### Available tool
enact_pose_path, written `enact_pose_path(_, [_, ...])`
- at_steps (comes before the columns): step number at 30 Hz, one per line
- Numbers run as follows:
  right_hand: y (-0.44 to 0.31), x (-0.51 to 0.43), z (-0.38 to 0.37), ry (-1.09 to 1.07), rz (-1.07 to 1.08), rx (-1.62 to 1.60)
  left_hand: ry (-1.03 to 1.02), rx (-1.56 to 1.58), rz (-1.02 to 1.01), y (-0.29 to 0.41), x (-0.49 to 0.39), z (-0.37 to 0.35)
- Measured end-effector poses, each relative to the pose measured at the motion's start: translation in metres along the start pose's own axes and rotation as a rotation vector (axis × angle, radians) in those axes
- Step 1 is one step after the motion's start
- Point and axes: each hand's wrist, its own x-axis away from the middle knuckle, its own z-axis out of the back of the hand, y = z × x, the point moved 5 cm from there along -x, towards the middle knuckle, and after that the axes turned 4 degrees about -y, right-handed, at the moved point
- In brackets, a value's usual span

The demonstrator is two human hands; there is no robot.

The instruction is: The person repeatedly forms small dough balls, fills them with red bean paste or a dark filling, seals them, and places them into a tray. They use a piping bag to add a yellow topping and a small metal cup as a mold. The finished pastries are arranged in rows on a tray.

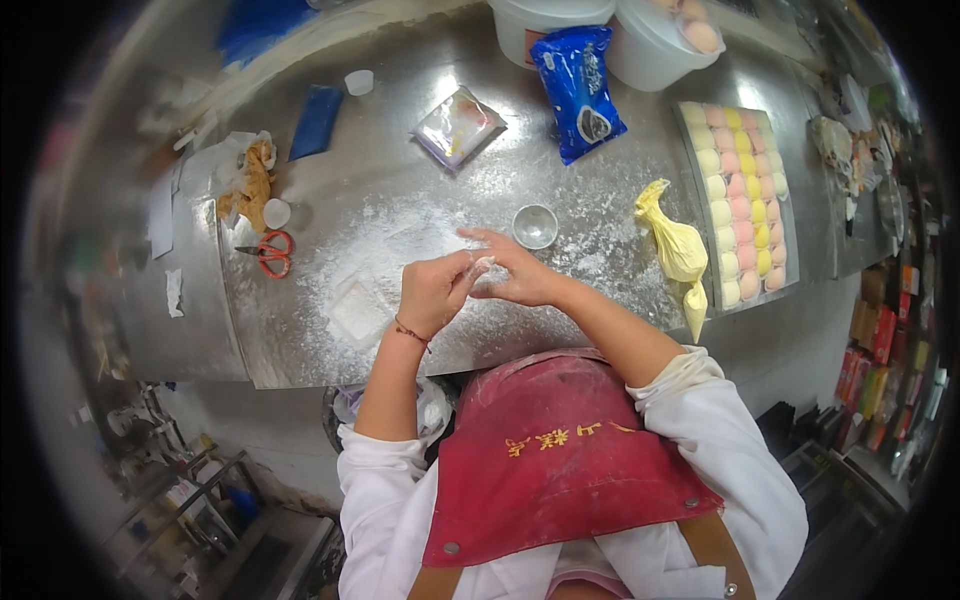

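Note:
My left hand (pixel 433 294) and my right hand (pixel 519 271) meet above the floured steel worktop. The fingers of my left hand are bent in against the right palm. A small whitish bit (pixel 486 264) shows between them; whether it is dough or just floury skin is unclear. My right thumb and forefinger are spread around that spot. White flour (pixel 405 240) covers the steel beneath. Left of my left wrist lies a pale square sheet (pixel 360 311), dusted with flour, possibly dough. A small round metal bowl (pixel 535 226) sits just beyond my right hand.
A yellow-filled piping bag (pixel 681 251) lies right, beside a tray of white, pink and yellow balls (pixel 739 202). Red-handled scissors (pixel 275 255) rest left. Farther back are a blue packet (pixel 579 94), a shiny pouch (pixel 459 129) and white buckets (pixel 660 52).

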Motion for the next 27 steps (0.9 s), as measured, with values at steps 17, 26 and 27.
enact_pose_path(17, [0.038,0.064,0.011,0.339,-0.752,-0.983,0.277,1.283,0.597,-0.021,-0.008,-0.107])
enact_pose_path(26, [0.089,0.122,0.022,0.728,-0.973,-0.965,0.333,1.382,0.811,-0.028,0.002,-0.135])
enact_pose_path(27, [0.086,0.124,0.022,0.634,-0.993,-0.969,0.249,1.352,0.836,-0.026,0.004,-0.137])
